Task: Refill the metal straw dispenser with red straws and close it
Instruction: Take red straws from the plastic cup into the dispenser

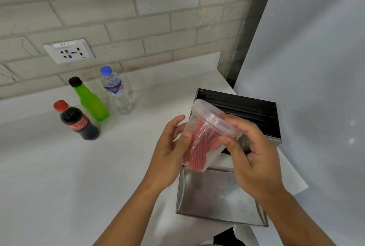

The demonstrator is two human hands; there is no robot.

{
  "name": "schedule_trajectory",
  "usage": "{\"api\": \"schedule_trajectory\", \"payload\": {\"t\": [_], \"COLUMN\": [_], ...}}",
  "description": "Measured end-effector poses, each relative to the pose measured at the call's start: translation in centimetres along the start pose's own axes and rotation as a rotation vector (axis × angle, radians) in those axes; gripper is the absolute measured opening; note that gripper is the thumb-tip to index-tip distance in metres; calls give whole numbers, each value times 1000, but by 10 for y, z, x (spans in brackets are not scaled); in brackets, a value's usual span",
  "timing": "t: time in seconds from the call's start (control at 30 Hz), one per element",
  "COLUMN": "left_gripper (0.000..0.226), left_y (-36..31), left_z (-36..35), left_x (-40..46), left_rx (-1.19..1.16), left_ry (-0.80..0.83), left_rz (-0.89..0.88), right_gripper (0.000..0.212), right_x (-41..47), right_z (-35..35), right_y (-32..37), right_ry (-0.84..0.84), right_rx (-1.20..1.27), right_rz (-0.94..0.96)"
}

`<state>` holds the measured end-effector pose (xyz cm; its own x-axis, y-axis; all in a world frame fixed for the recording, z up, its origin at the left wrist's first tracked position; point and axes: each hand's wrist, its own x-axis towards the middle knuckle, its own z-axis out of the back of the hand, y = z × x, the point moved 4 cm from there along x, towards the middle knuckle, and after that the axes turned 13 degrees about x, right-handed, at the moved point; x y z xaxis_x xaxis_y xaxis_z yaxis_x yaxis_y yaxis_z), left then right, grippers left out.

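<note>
The left hand (171, 147) wraps around the lower body of a clear plastic tub (205, 137), thumb pressed on its near side and fingers curled behind it. The right hand (250, 156) grips the tub's rim end, where a clear lid (215, 117) sits; thumb and fingers pinch the lid's ribbed edge. The tub is held tilted in the air, lid end up and away, base down toward the person. Inside it lies a bundle of red straws (197, 147), packed lengthwise and reaching down to the base.

Directly beneath and behind the tub stands the metal straw dispenser (246, 111), open on the white surface (59, 176). Its dark inner tray shows ribbed lines running across; whether straws lie in it cannot be told. Its flat steel lid panel (217, 196) is folded down toward the person, resting just under the tub's base.

Well apart to the left, near the brick wall (138, 8), stand three bottles close together: a cola bottle (78, 121) with a red cap, a green bottle (90, 100) with a black cap behind it, and a clear water bottle (116, 91) with a blue cap. Above them a white wall socket (69, 52) is set in the bricks.
</note>
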<state>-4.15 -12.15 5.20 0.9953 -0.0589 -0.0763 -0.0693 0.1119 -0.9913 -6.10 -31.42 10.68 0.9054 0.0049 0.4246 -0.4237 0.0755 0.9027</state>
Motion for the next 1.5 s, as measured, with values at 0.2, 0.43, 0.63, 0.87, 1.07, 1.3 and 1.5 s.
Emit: {"api": "schedule_trajectory", "payload": {"t": [0.2,0.43,0.63,0.87,1.07,1.3,1.5], "left_gripper": [75,81,82,77,72,45,59], "left_y": [17,7,9,18,16,7,8], "left_z": [-6,1,10,15,9,2,-1], "left_x": [1,7,13,16,15,8,9], "left_rx": [-216,-172,-182,-248,-94,68,-138], "left_ry": [-39,-36,162,388,26,-114,-90], "left_rz": [177,104,211,318,145,-38,66], "right_gripper": [37,74,76,72,65,68,85], "right_x": [1,25,25,25,28,29,31], "right_z": [-12,-23,-30,-27,-28,-25,-20], "right_y": [-4,-1,-10,-12,-16,-20,-8], "right_ry": [55,237,315,489,302,90,240], "right_rx": [-29,17,-110,-158,-55,98,14], "right_rz": [-36,-268,-246,-57,-109,-388,-306]}}
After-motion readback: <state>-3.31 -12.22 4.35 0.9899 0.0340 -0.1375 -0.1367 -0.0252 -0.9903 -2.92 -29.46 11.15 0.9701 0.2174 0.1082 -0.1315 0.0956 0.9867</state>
